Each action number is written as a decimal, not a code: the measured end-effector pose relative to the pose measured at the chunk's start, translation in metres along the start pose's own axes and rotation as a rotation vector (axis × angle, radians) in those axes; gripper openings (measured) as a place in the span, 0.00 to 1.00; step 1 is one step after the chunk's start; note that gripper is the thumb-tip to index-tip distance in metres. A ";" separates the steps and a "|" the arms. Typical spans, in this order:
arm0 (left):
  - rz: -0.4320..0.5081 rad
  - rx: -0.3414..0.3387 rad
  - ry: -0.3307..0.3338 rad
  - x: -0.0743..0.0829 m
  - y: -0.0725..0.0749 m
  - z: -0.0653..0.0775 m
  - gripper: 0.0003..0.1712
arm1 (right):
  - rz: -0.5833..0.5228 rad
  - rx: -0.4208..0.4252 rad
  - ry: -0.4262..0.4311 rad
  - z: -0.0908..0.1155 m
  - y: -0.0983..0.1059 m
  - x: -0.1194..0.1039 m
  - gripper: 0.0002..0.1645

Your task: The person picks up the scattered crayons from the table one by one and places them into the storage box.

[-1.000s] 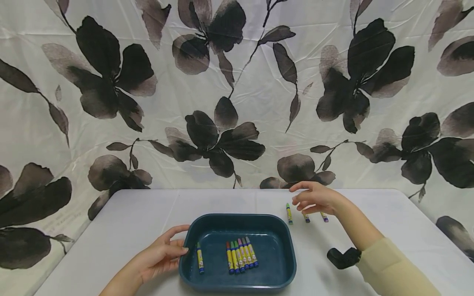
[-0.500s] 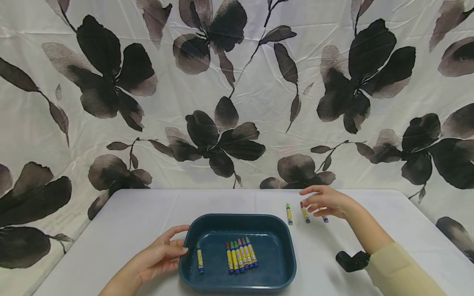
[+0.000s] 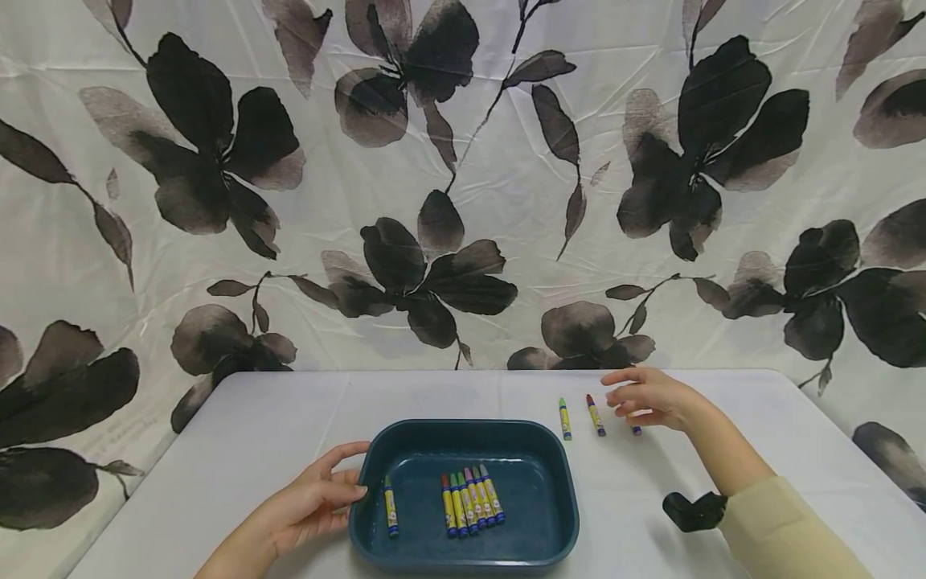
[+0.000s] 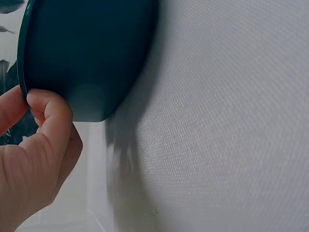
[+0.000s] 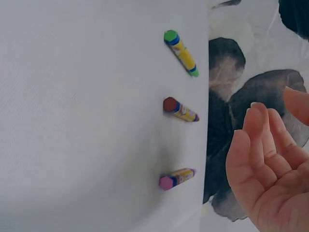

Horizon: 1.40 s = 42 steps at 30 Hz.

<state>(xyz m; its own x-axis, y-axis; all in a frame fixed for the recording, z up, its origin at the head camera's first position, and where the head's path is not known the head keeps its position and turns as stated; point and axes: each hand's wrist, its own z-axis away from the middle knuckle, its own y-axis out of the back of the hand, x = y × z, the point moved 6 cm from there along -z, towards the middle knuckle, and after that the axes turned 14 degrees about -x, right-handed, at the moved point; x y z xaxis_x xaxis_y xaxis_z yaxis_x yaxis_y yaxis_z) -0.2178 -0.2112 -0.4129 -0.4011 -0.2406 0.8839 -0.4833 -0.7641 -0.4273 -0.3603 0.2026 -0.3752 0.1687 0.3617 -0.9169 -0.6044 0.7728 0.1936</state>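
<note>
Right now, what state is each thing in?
Tray: right side up on table
Grouped crayons: lying side by side in tray
Lone crayon: lying apart in tray
Bright green crayon: lying on table
Brown crayon: lying on table
Pink crayon: lying on table
Left grip: pinching tray
Right grip: empty
Backdrop: creased

Soft, even light fills the head view, leaving the white worktop [image 3: 304, 426] fairly bright and the flowered cloth [image 3: 550, 185] behind it slightly greyish. Pale reflections mark the inside of the dark tray [image 3: 535, 503], and a faint, blurry-edged shadow lies below the right hand [image 3: 660, 398] and forearm. Both wrist views are dimmer and cooler. In the left one, the tray throws a soft grey shadow beside it, while the worktop's weave shows clearly. In the right one, a broad shadow dulls the lower worktop, and the crayons [image 5: 182, 111] look slightly soft.
</note>
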 end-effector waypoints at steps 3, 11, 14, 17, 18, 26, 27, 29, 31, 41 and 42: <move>0.004 0.000 0.000 -0.001 0.001 0.000 0.38 | -0.025 0.025 -0.015 0.000 0.004 0.006 0.33; 0.017 -0.022 -0.007 -0.001 0.001 0.000 0.38 | -0.037 0.117 -0.077 0.001 0.018 0.027 0.31; 0.018 -0.031 -0.012 -0.001 0.000 0.000 0.38 | -0.043 0.150 -0.098 0.002 0.023 0.035 0.30; 0.016 -0.038 -0.014 0.000 -0.002 0.001 0.37 | -0.029 0.176 -0.115 0.005 0.029 0.042 0.30; 0.016 -0.039 -0.015 0.000 -0.002 0.000 0.37 | -0.026 0.190 -0.122 0.005 0.030 0.044 0.30; 0.015 -0.037 -0.014 0.000 -0.003 0.001 0.38 | -0.040 0.249 -0.145 0.003 0.036 0.056 0.28; 0.015 -0.038 -0.016 0.000 -0.002 0.001 0.38 | -0.041 0.252 -0.145 0.002 0.036 0.057 0.28; 0.015 -0.043 -0.018 0.000 -0.002 0.001 0.38 | -0.047 0.259 -0.149 0.001 0.036 0.058 0.27; 0.012 -0.047 -0.020 0.000 -0.002 0.001 0.37 | -0.043 0.263 -0.146 0.000 0.035 0.057 0.27; 0.006 -0.041 -0.016 0.000 -0.001 0.001 0.38 | 0.158 0.345 -0.226 -0.013 0.027 0.051 0.25; 0.005 -0.040 -0.015 0.000 -0.001 0.001 0.38 | 0.177 0.366 -0.231 -0.014 0.026 0.051 0.24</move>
<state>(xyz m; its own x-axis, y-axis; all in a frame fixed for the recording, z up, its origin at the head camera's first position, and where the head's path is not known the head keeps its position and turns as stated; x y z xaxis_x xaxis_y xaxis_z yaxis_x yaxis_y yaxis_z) -0.2162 -0.2109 -0.4123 -0.3923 -0.2536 0.8842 -0.5124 -0.7380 -0.4391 -0.3785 0.2338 -0.4216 0.2820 0.5792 -0.7648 -0.3326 0.8068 0.4883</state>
